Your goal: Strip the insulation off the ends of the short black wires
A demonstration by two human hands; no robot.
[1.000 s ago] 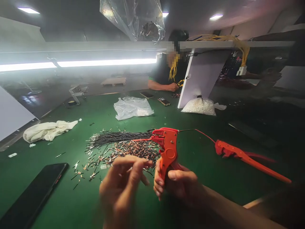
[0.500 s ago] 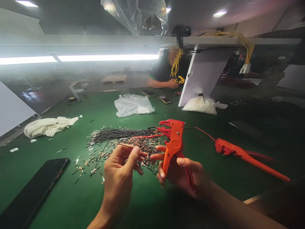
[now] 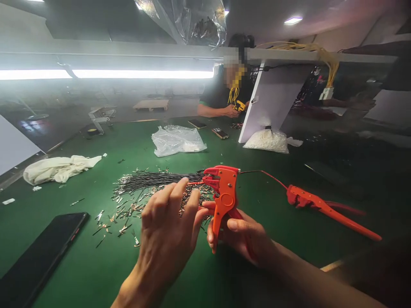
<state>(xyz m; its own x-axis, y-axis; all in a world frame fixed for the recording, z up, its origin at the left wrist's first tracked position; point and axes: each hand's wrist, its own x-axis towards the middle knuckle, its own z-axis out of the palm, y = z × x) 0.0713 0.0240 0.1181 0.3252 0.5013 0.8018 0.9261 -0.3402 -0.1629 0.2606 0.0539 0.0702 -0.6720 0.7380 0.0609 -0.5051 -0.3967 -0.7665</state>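
Right hand: the right hand (image 3: 244, 237), lower centre of the frame, was clamped around the handles of the orange wire stripper (image 3: 224, 194), its head pointing up and left.
Left hand: the left hand (image 3: 168, 226) sat just left of the stripper, back to the camera, fingers (image 3: 175, 199) spread apart; whether it pinched anything, I couldn't tell.
Wires: a bundle of black wires (image 3: 154, 179) lay on the green table (image 3: 96, 273) behind the hands, over scattered scraps (image 3: 128, 207).
Right of centre: a second red tool (image 3: 321, 207) lay flat.
Lower left: a dark phone (image 3: 41, 252).
Far side: a co-worker's hand (image 3: 231, 112).
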